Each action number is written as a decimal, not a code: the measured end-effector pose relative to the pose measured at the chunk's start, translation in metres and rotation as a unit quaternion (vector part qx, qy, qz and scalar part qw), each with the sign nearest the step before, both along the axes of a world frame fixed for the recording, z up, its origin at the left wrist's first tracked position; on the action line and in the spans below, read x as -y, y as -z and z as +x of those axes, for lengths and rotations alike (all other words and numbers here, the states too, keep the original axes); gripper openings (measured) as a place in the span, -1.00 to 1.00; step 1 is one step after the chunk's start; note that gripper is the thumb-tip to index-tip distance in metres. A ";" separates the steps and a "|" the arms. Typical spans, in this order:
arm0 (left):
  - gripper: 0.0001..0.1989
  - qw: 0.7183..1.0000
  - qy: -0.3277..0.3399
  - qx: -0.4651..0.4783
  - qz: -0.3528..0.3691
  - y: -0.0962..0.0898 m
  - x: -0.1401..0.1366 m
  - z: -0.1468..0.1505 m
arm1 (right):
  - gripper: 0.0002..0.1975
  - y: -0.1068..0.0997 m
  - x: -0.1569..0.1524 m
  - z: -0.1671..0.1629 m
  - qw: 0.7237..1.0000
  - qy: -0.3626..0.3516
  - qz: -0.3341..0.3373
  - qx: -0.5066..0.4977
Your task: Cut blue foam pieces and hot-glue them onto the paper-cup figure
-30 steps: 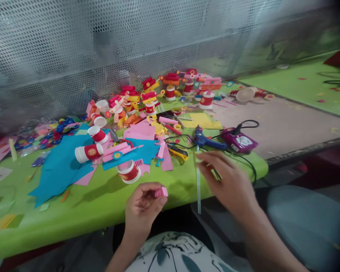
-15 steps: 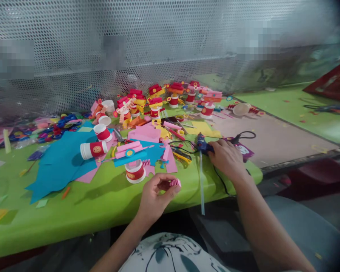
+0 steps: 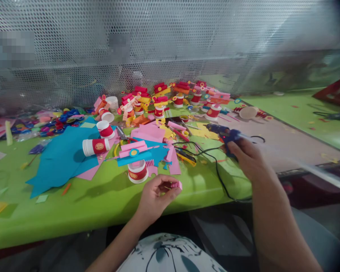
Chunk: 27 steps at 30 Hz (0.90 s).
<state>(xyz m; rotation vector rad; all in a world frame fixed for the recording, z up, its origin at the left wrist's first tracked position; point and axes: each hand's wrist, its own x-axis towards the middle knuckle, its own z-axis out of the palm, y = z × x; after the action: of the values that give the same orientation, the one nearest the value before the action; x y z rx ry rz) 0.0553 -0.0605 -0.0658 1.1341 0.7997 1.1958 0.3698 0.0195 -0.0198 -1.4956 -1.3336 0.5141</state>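
Note:
Between the thumb and fingers of my left hand (image 3: 158,196) is a small pink accordion-folded paper strip (image 3: 176,185), held above the table's front edge. My right hand (image 3: 248,155) is wrapped around a dark blue hot glue gun (image 3: 229,139), raised with its nozzle pointing left. A long clear glue stick (image 3: 308,166) sticks out of the gun's back to the right, blurred. Nearest my left hand stands a red and white paper cup figure (image 3: 138,172), topped with pink and blue paper rolls (image 3: 133,152); a folded pink strip juts from its side.
Two more paper cups (image 3: 95,147) lie by blue paper sheets (image 3: 59,155) at left. Scissors (image 3: 121,134), a yellow cutter (image 3: 187,158) and paper scraps are in the middle. Several finished figures (image 3: 160,109) stand behind. The gun's black cord (image 3: 219,175) loops over the green table (image 3: 82,211).
My right hand has lifted the hot glue gun off the table and turned it, so the glue stick swings from pointing down to pointing right. My left hand stays almost still.

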 end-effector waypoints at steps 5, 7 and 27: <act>-0.73 0.998 0.029 0.046 -0.018 -0.007 -0.008 0.005 | -0.50 -0.003 0.026 -0.023 0.983 -0.063 -0.017 -0.174; -0.71 0.997 0.027 0.061 -0.024 -0.011 -0.013 0.008 | -0.54 -0.005 0.036 -0.030 0.974 -0.085 -0.034 -0.208; -0.68 0.992 0.004 0.114 -0.055 -0.005 -0.022 0.006 | -0.55 -0.008 0.084 -0.046 0.955 -0.224 -0.151 -0.121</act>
<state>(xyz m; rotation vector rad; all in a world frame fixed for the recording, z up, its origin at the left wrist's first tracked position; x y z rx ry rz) 0.0612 -0.0381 -0.0613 0.8915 0.6765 1.2347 0.3241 -0.0646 -0.0114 -1.3093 -1.4443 1.1989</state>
